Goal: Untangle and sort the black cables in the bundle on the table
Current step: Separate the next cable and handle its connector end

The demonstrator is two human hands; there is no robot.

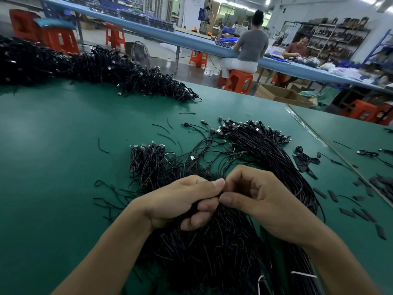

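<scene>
Centre frame, low: the bundle (212, 256) of black cables lies on the green table (53, 156), its long axis running from the bottom edge up toward frame centre. The left hand (182, 201) is clenched round its upper end, fingers (204, 206) wrapped under a thick handful. The right hand (261, 201) meets it tip to tip, thumb and forefinger pinched into the same bundle just beside the left forefinger; which single cable is pinched cannot be told. Judgement: the right hand is nearer the free ends and would draw a cable up and rightward, along the axis, toward the combed fan (265, 150), whose strands lie parallel with plugs (240, 126) grouped at the far end. Cables are thin, matte, rubbery and limp; cut ends bristle below the left fist. A looped clump (146, 160) sits left of centre, touching the stray strands. A large tangled pile (89, 64) lies at upper left. Flat black strips (359, 211) are scattered at right.
</scene>
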